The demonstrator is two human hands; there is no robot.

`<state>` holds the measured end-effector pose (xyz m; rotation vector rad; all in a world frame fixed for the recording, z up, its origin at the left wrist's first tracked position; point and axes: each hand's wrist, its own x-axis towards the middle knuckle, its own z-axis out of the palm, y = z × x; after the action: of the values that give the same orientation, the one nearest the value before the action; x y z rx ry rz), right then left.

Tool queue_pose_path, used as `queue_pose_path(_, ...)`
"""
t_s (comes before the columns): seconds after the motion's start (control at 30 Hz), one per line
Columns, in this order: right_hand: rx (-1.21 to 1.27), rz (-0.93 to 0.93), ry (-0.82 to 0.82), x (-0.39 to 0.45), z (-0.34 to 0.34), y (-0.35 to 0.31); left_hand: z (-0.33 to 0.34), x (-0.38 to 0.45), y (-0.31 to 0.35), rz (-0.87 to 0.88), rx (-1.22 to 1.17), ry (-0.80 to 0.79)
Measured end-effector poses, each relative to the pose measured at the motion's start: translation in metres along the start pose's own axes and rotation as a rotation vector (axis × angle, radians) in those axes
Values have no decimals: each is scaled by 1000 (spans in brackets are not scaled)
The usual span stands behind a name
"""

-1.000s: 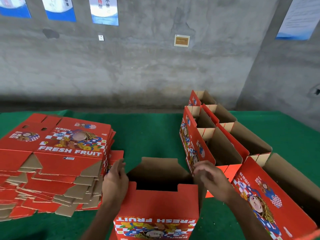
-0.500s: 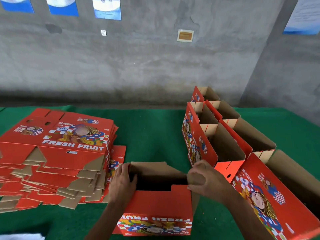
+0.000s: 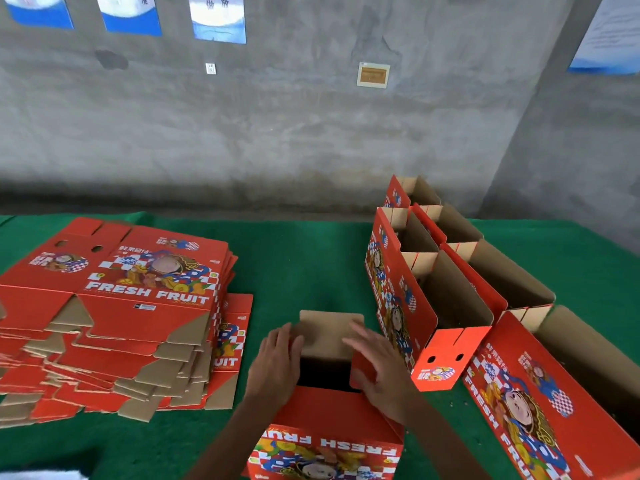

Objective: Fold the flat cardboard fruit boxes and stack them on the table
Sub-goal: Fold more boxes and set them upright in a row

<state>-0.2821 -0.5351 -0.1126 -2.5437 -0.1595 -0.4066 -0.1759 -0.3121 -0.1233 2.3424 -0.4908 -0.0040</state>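
Red printed cardboard marks the half-folded fruit box (image 3: 325,441) standing nearest, at the table's front edge, its top open. The left hand (image 3: 277,365) lies flat with fingers spread on the box's left flap; the right hand (image 3: 379,367), also open, presses the right red flap inward, gripping nothing. Green felt cloth covers the table (image 3: 304,271). A tall stack of flat red boxes (image 3: 114,317) sits left, a row of folded open-topped boxes (image 3: 450,282) right. Beyond rises a rough grey concrete wall (image 3: 277,133) with blue-and-white posters (image 3: 218,19).
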Motion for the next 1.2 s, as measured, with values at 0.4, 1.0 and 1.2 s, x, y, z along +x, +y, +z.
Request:
queue_pose_path(0.4, 487, 301, 180, -29, 19, 31, 7, -10, -21, 62, 4, -237)
queue_pose_path(1.0, -233, 439, -23, -35, 38, 23, 38, -22, -26, -88, 420, -216)
queue_pose_path(1.2, 629, 1250, -50, -48, 13, 37, 25, -20, -33, -194, 470, -251)
